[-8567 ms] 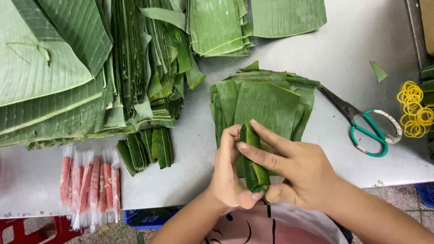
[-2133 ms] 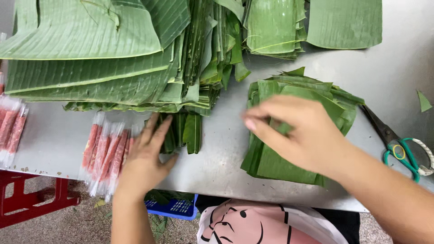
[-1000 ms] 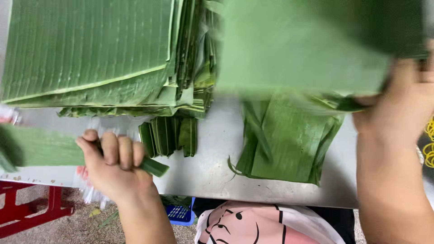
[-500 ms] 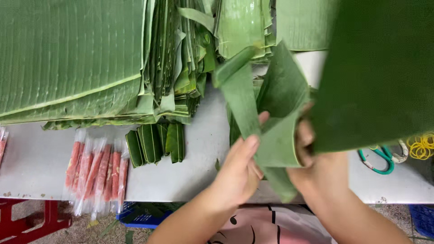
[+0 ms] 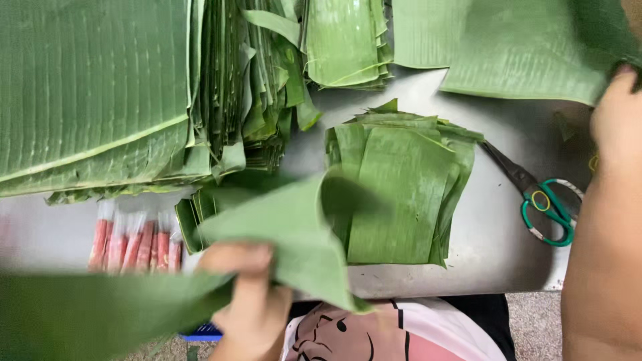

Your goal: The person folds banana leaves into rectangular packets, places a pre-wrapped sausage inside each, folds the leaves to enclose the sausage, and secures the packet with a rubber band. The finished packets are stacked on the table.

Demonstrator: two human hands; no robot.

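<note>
Far left, top: big stack of whole banana leaves (image 5: 87, 93) covers the upper part of the table (image 5: 495, 247), with a layered pile of narrower cut leaves (image 5: 247, 87) just to its right.

Below that stack, near the table's front edge: a row of pink sausages in clear wrappers (image 5: 134, 241), lying side by side. A small bundle of dark folded strips (image 5: 190, 217) sits just beside them on the right.

Low left to centre: my left hand (image 5: 251, 294) is closed on a banana leaf piece (image 5: 287, 234). Fingers curl over its lower edge. The piece is lifted off the table and spreads both ways from the hand: a blurred part runs left across the bottom of the view, and a lighter part rises right, overlapping the left edge of the cut stack.

Centre: stack of cut rectangular leaf pieces (image 5: 401, 194) lies flat on the table, well right of my left hand and untouched by either hand.

Above it: another folded leaf pile (image 5: 344, 40) at the table's back.

Right of centre: scissors with green handles (image 5: 542, 200) lie on the table, blades pointing up-left toward the cut stack.

Far right, top: my right hand (image 5: 618, 113) is raised at the edge of a second large leaf (image 5: 515, 47), which hangs over the back of the table. Fingers are hidden behind the leaf, so I cannot tell how it grips. My right forearm runs down the right border.
</note>
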